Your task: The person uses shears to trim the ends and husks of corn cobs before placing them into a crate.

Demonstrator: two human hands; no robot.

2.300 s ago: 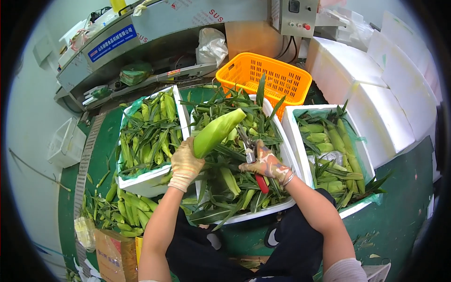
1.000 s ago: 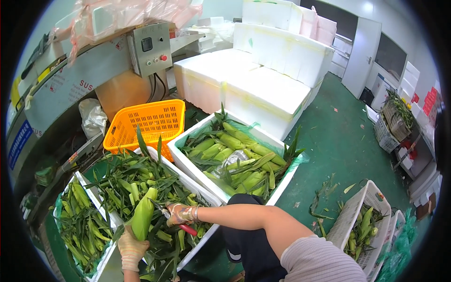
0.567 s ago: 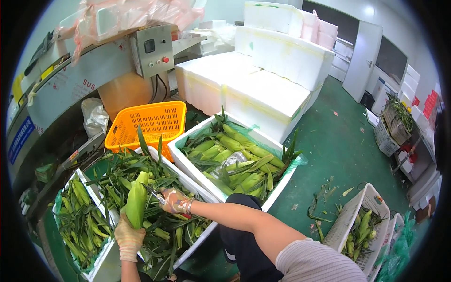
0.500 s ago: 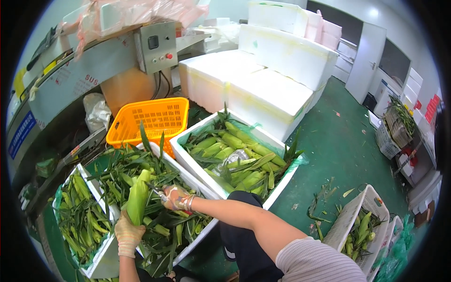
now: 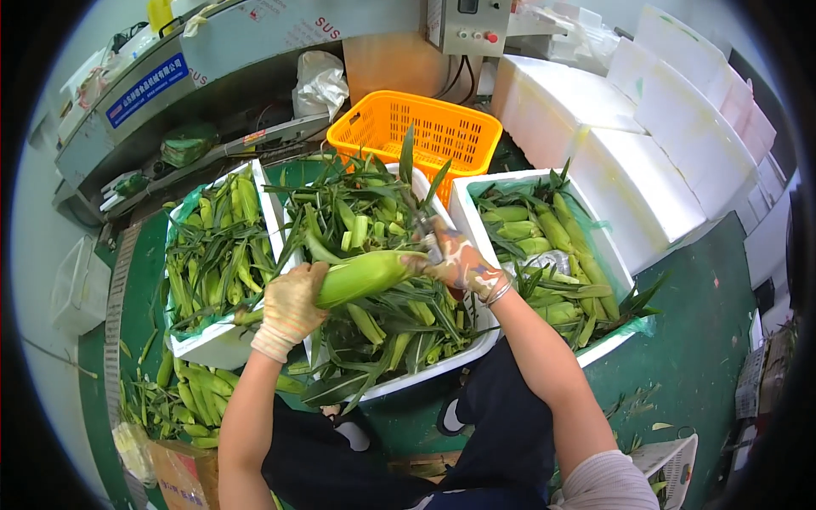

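Observation:
My left hand (image 5: 291, 308), in a pale glove, wraps round a green ear of corn in its husk (image 5: 361, 279). The ear lies nearly level, its stem end toward my right hand (image 5: 466, 262). That hand, in a patterned glove, is closed on pruning shears (image 5: 432, 246), their metal part at the stem end; the fingers hide most of the handles. Below both hands is a white foam box (image 5: 425, 375) heaped with leaves and cut stalks. Husked-in ears fill another foam box (image 5: 614, 342) on the right, and thinner green ears fill one (image 5: 208, 344) on the left.
An orange plastic crate (image 5: 374, 127) stands behind the middle box. Large white foam boxes (image 5: 633, 170) are stacked at the back right. More ears (image 5: 200, 395) lie on the floor at left, by a cardboard box (image 5: 183, 476). A white crate (image 5: 682, 459) sits lower right.
My view has swung left and down. The ear has tipped from upright to nearly level, its stem end now at the shears in my right hand.

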